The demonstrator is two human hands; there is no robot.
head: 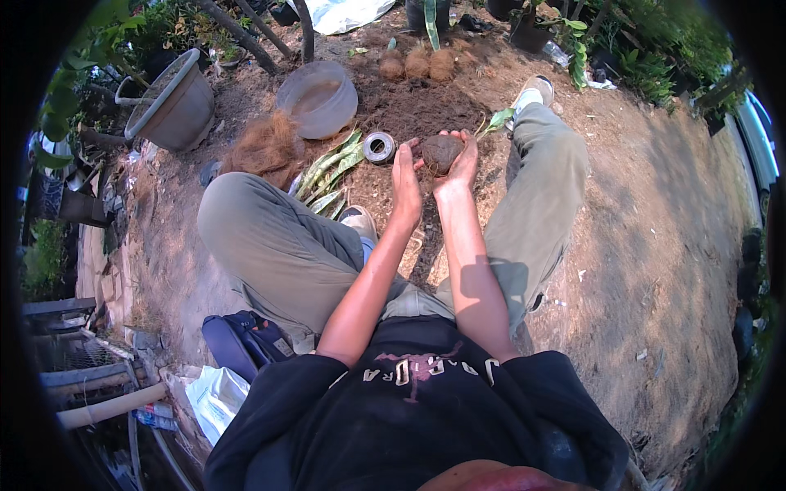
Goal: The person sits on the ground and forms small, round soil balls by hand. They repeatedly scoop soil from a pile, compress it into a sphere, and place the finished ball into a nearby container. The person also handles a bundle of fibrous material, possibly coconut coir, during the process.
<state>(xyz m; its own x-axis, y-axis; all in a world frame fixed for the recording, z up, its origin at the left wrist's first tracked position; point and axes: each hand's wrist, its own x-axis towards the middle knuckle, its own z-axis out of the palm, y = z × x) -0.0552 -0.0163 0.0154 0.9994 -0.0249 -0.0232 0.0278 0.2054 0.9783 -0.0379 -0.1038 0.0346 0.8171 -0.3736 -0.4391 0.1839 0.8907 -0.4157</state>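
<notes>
A round dark brown ball of soil or fibre [442,153] rests in my right hand [462,164], which cups it from the right and below. My left hand [406,181] is upright at the ball's left side, its fingers near or touching it; contact is partly hidden. A green leafy cutting [498,121] stands out beside my right fingertips; whether it is rooted in the ball cannot be told. Left of my left hand lies a spool [379,147] with a hollow centre. Long variegated leaves [334,162] lie next to it, and dark loose soil [411,101] spreads beyond the ball.
A translucent plastic basin [317,101] and brown coconut fibre [264,147] are at front left. Several fibre-wrapped balls [417,63] stand farther ahead. A large plastic pot [175,107] tilts at far left. A dark blue bag [242,344] lies beside my left thigh.
</notes>
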